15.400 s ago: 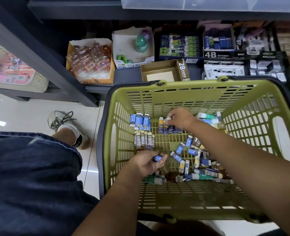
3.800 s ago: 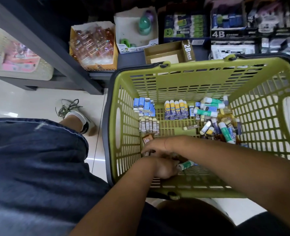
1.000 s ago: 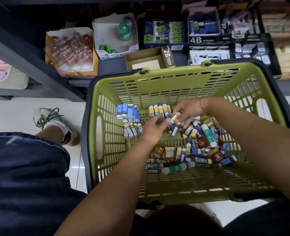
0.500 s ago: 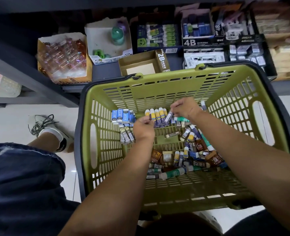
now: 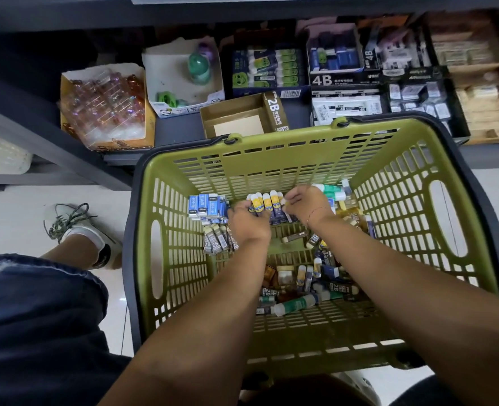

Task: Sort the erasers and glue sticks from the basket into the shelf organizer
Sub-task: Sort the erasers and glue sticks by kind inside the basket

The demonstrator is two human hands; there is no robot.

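Because the left hand covers its own fingers, I cannot tell its grip; the right hand pinches the end one of the yellow-capped erasers by the far wall of the basket. Both hands have closed on that row since half a second ago; five caps show.

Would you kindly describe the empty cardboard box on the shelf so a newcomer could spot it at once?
Start at the green basket, then look just past its far rim onto the dark shelf. The brown cardboard box sits there, beside a white box holding a green bottle. Unlike its stocked neighbours it is empty, and its upright flap reads 2B.
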